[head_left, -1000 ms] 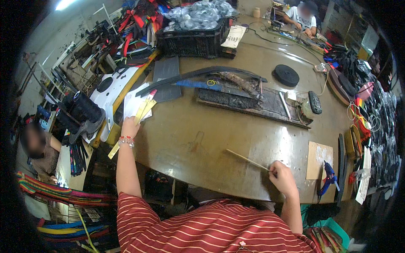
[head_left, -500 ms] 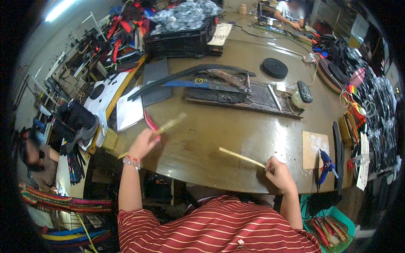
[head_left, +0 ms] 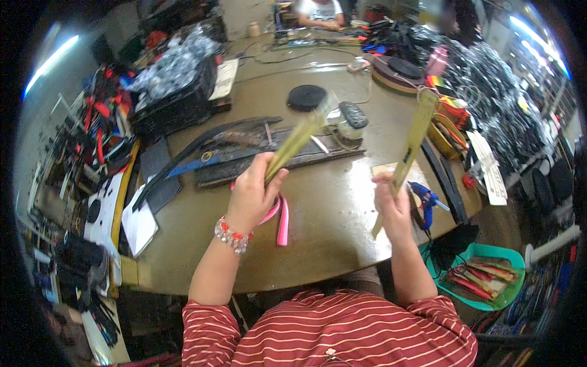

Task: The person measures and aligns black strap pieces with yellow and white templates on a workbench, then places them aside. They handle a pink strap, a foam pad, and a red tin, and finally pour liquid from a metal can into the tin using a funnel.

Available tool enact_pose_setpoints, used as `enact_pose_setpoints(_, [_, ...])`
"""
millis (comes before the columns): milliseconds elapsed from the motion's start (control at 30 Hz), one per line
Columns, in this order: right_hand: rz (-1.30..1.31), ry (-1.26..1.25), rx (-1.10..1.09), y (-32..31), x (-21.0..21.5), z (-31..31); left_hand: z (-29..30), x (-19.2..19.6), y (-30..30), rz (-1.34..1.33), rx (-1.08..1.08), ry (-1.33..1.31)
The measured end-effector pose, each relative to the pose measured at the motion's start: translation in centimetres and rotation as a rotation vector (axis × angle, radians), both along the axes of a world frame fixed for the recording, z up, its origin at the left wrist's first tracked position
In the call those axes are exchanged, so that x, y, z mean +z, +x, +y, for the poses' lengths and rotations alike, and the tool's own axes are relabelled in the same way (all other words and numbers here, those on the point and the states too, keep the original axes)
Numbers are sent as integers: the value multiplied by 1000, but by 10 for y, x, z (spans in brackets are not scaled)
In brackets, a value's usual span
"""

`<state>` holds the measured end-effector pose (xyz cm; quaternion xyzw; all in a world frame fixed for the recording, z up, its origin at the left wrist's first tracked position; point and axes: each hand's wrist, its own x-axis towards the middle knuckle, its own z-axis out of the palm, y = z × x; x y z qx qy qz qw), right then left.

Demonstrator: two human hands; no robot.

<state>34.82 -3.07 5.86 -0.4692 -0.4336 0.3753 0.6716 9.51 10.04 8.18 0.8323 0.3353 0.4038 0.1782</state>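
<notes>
My left hand [head_left: 254,199] is raised over the round brown table [head_left: 318,232] and grips a flat yellowish strip [head_left: 299,137] that points up and to the right. A pink and white ribbon [head_left: 282,217] hangs from the same hand. My right hand [head_left: 392,205] holds a second yellowish strip [head_left: 413,140] nearly upright, its top end near the table's right side. The two hands are apart, each at chest height above the table's near edge.
A long dark tray with tools [head_left: 269,153] lies across the table's middle, a black disc [head_left: 306,96] and a remote [head_left: 353,114] behind it. A black crate of bagged items [head_left: 174,98] stands at the left. A blue-handled tool [head_left: 425,199] and a green basket [head_left: 486,278] are at right. Another person sits at the far edge.
Both hands have lifted off the table and come toward me. The left hand brought its strip and ribbon in from the left edge; the right strip swung from lying flat to upright.
</notes>
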Motion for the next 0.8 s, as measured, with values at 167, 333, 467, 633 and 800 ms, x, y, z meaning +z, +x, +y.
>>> enact_pose_setpoints(167, [-202,135,-28,-45,5,27,-39,-12,67,-470,-355,-311])
enact_pose_setpoints(333, [-108,183,-40,-69,-4,45,-61,-65,108,-309,-211,39])
enact_pose_setpoints(467, [-36,277,-74,-62,7,37,-61,-77,107,-311,-214,119])
enact_pose_setpoints(633, [-136,205,-111,-58,15,17,-53,-95,101,-305,-377,-291])
enact_pose_setpoints(800, [-331,254,-173,-63,-11,22,-40,-127,102,-73,-467,14])
